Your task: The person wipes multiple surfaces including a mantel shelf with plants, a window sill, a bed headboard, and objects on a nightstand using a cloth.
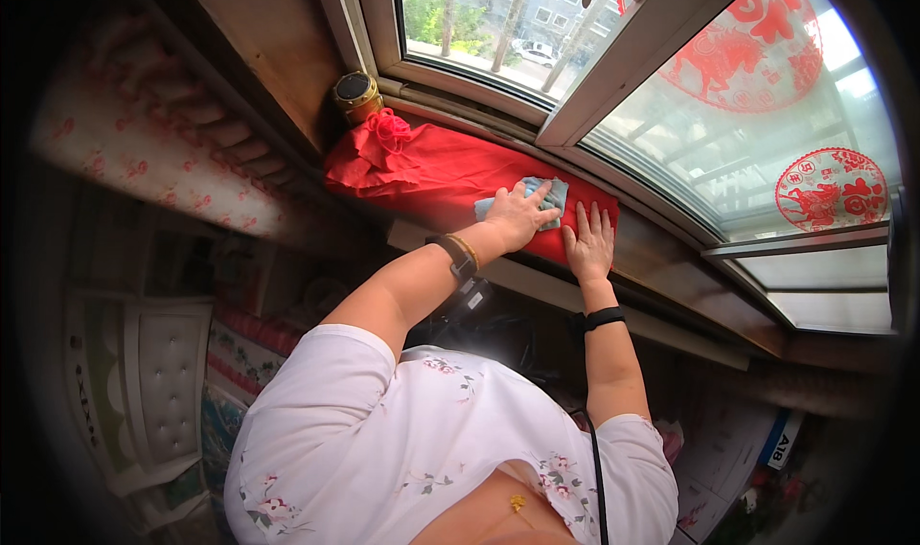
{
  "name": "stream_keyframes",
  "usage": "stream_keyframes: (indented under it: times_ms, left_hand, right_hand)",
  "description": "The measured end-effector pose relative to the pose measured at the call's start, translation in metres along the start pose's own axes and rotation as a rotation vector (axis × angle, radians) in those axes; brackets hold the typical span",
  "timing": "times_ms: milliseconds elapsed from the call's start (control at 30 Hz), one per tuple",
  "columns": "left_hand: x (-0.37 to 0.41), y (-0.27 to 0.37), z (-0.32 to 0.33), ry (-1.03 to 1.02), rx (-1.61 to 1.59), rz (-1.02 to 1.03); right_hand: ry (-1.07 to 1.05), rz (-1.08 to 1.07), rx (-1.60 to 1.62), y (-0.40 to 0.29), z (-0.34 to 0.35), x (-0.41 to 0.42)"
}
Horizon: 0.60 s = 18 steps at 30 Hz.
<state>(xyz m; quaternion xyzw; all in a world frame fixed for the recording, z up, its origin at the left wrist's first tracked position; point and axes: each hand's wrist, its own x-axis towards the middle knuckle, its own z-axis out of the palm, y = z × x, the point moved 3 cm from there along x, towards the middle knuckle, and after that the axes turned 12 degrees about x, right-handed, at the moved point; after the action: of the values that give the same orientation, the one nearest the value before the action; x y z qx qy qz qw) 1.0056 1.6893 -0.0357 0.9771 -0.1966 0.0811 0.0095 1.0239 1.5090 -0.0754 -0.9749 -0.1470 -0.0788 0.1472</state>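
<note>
A red fabric (445,157) covers a stretch of the wooden windowsill, wrinkled at its left end and smoother at the right. On it lies a folded light blue cloth (555,194), pressed down under my left hand (514,218), whose fingers are spread over it. Just to the right, my right hand (591,247) rests flat on the red fabric near its right end, with nothing held. A bundle of red cord (390,130) lies on the fabric's left end, beside a gold-coloured round container with a dark top (355,89).
Beyond the sill are the window frame (568,117) and glass with red paper cutouts (832,189). A floral curtain (165,164) hangs at the left. The bare wooden sill (690,286) continues to the right. Dark objects lie below the sill.
</note>
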Motion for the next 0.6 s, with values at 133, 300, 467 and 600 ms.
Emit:
stream_keyframes:
  times_ms: [133,300,467,600]
  left_hand:
    - [-0.001,-0.04,0.007,0.021,0.16,-0.076]
    - [-0.036,-0.14,0.01,0.055,0.352,-0.377]
    - [-0.052,-0.159,-0.006,0.207,0.185,-0.468]
    - [-0.069,-0.099,-0.028,0.412,0.059,-0.204]
  right_hand:
    - [0.026,-0.005,0.0,0.004,-0.001,-0.004]
    - [0.048,-0.017,0.002,0.001,-0.002,-0.004]
    - [0.057,-0.032,0.005,0.002,-0.002,-0.002]
    - [-0.019,0.041,-0.058,-0.007,-0.011,0.002]
